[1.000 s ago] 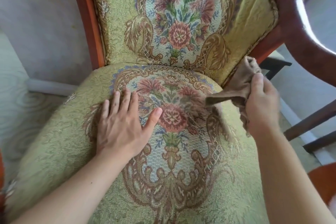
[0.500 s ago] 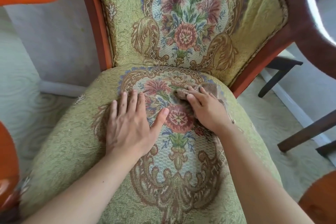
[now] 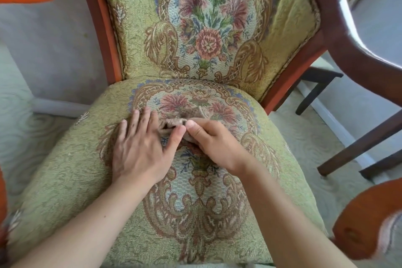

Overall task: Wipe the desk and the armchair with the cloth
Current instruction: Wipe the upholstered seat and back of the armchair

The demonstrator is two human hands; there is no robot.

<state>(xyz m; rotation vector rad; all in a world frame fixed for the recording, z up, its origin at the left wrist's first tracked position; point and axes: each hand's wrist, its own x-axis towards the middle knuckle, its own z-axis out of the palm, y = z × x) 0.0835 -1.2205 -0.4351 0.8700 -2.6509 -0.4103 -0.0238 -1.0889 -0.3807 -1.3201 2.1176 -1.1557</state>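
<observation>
The armchair (image 3: 71, 172) fills the view, upholstered in green-gold floral fabric with a reddish wooden frame. A small brown cloth (image 3: 176, 121) lies bunched on the middle of the seat. My right hand (image 3: 214, 143) grips the cloth and presses it down on the seat. My left hand (image 3: 141, 146) lies flat on the seat just left of the cloth, fingers straight, its thumb touching the cloth's edge next to my right thumb. Most of the cloth is hidden under my right hand.
The chair's right wooden arm (image 3: 356, 35) curves overhead at the right. Its front arm ends (image 3: 367, 222) show at the lower corners. Dark wooden legs of other furniture (image 3: 361, 143) stand on the pale carpet at right. A grey wall (image 3: 50, 50) is behind left.
My right hand brought the cloth down from beside the backrest onto the seat and slid it leftward to meet my left thumb. My left hand stayed flat on the seat.
</observation>
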